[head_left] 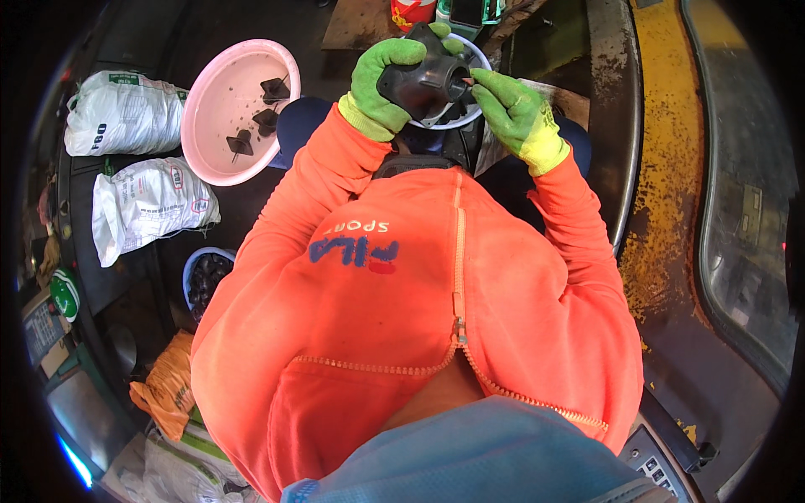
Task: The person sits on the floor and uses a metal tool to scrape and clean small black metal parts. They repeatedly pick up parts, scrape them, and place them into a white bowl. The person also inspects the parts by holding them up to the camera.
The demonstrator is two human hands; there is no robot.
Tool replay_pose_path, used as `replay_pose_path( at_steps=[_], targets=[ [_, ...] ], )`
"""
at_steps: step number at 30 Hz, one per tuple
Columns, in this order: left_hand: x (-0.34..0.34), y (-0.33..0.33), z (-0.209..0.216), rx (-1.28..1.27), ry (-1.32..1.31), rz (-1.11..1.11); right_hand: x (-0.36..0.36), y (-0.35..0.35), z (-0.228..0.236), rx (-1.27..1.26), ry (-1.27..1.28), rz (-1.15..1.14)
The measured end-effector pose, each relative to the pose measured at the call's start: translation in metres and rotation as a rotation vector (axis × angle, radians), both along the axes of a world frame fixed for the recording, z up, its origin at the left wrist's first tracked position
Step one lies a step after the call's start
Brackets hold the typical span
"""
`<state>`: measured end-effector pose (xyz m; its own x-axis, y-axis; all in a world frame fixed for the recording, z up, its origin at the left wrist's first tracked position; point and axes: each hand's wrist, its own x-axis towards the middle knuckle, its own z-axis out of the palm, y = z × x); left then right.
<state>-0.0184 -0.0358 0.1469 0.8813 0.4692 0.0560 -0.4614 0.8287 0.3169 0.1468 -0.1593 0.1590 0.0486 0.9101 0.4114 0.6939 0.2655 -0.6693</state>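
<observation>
Green gloves are covering both hands, which are meeting at twelve o'clock over the person's lap. The left hand (379,84) is wrapping its grip firmly around a black funnel-shaped part (426,82), fingers curled over the top and thumb beneath, seemingly to keep it steady and turned toward the other hand. The right hand (516,113) is pinching its thumb and forefinger together on a small reddish piece (466,80) at the part's rim, just at the point where the two hands are touching the same object. A white bowl (480,59) is sitting directly under the part, probably placed there to catch or supply pieces within easy reach. At ten o'clock a pink basin (220,117) is holding three similar dark parts (267,117), lying well apart from each other. Two white sacks (134,159) are resting at nine o'clock, and a blue bowl of dark pieces (205,277) is sitting near the left elbow at eight o'clock.
</observation>
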Motion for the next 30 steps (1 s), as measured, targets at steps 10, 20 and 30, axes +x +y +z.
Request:
replay_pose_path(
  at_steps=[10,20,30],
  targets=[
    [0.004,0.000,0.013,0.285,0.063,0.197,-0.014,-0.007,-0.001,-0.204,0.328,-0.033],
    [0.013,-0.002,0.023,0.636,0.034,0.365,-0.023,-0.008,-0.001,-0.076,0.394,-0.016],
    [0.009,0.006,0.011,1.075,-0.043,0.652,-0.031,-0.020,0.046,-0.679,1.179,0.130]
  ],
)
